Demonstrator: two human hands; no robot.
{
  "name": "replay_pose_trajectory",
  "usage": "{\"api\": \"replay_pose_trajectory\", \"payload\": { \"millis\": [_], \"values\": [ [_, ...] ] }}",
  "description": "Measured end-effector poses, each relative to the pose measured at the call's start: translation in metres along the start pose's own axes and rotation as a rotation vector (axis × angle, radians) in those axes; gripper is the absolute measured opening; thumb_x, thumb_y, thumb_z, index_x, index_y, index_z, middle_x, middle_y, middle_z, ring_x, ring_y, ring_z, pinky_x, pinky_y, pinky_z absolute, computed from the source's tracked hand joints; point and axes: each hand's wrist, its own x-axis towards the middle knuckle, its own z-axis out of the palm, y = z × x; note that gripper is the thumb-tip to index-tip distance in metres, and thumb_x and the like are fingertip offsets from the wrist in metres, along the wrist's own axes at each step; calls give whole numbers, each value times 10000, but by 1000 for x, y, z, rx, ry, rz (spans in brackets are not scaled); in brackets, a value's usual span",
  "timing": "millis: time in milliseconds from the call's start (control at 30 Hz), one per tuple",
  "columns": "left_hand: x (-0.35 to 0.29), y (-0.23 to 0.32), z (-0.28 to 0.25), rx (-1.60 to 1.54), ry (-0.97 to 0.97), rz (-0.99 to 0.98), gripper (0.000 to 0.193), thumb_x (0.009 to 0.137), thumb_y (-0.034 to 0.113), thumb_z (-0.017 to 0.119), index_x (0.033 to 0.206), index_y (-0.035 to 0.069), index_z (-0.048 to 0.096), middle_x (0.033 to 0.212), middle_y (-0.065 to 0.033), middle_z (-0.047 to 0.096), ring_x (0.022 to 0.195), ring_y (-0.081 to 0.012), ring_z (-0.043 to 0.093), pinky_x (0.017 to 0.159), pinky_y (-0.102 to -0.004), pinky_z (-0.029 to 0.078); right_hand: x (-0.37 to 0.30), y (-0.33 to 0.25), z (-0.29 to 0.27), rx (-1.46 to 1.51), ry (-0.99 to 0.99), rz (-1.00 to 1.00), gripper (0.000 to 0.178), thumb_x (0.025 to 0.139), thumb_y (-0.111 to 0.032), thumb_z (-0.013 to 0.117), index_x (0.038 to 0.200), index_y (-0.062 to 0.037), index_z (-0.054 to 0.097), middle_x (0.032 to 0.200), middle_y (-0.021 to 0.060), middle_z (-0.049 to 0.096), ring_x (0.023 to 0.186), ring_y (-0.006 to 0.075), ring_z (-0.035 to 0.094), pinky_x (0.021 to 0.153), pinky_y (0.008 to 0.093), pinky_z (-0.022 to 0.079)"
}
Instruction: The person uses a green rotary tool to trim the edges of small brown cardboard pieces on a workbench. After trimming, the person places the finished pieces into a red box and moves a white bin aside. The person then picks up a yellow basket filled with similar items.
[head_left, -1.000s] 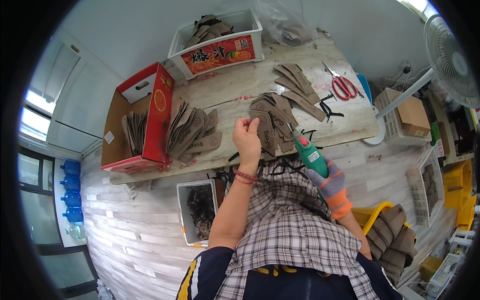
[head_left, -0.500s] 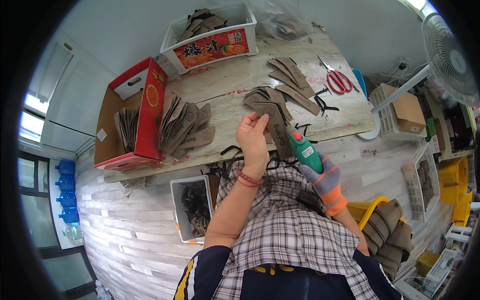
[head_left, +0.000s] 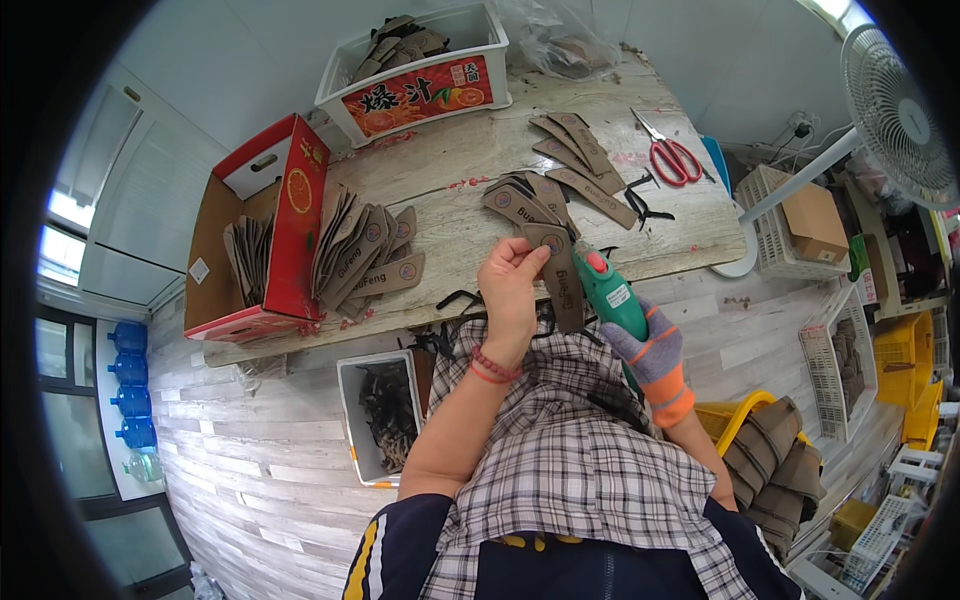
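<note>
My left hand [head_left: 513,285] pinches a brown, felt-like strip [head_left: 563,290] by its rounded upper end, beside a round printed mark. The strip hangs over the table's front edge, above my lap. My right hand [head_left: 648,345], in a grey and orange glove, is closed round a green handheld power tool [head_left: 615,300] with a red button. The tool's tip is close to the strip's right edge; whether they touch I cannot tell. Just beyond my left hand, a fanned pile of similar strips [head_left: 525,198] lies on the table.
More strips [head_left: 590,150] lie near red-handled scissors [head_left: 675,160] and black scraps [head_left: 648,205]. On the left, a red carton [head_left: 305,220] stands beside a strip stack [head_left: 365,250]. A white bin [head_left: 420,100] is behind. Below are a scrap bin [head_left: 350,400] and a yellow basket [head_left: 715,420].
The strip and my left hand have shifted slightly down and to the right. The tool has moved a little with its tip still beside the strip. The view has tilted slightly.
</note>
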Motion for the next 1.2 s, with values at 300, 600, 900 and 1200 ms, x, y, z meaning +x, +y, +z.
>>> {"api": "replay_pose_trajectory", "payload": {
  "millis": [300, 600, 900, 1200],
  "values": [
    [6, 8, -7, 53, 39, 67, 146, 883, 24, 603, 1007, -44, 640, 869, -28, 666, 726, -61, 585, 661, -203, 487, -2, -2, -4, 17, -54, -1, 511, 749, -272, 794, 1127, 7, 593, 829, 65, 672, 722, 93, 597, 651, 255, 497],
    [11, 11, -19, 372, -15, 181, 143, 884, 17, 600, 994, -31, 677, 865, -36, 679, 728, -65, 601, 661, -200, 485, -2, 0, -2, 11, -64, -18, 511, 740, -268, 798, 1125, -1, 593, 833, 76, 676, 739, 111, 617, 665, 264, 505],
    [3, 15, -15, 505, -120, 272, 119, 846, 19, 625, 936, -44, 669, 816, -58, 650, 732, -111, 580, 670, -234, 454, 4, 0, -5, -17, -59, -72, 513, 740, -265, 799, 1120, 8, 589, 844, 82, 678, 738, 115, 616, 668, 270, 506],
    [15, 87, -56, 979, -19, 481, 125, 851, 94, 622, 903, -5, 677, 808, -90, 649, 752, -215, 603, 701, -304, 466, -1, -4, -6, 147, -53, 28, 457, 770, -167, 771, 1147, 12, 584, 888, 27, 642, 745, 72, 559, 670, 227, 478]
  ]
}}
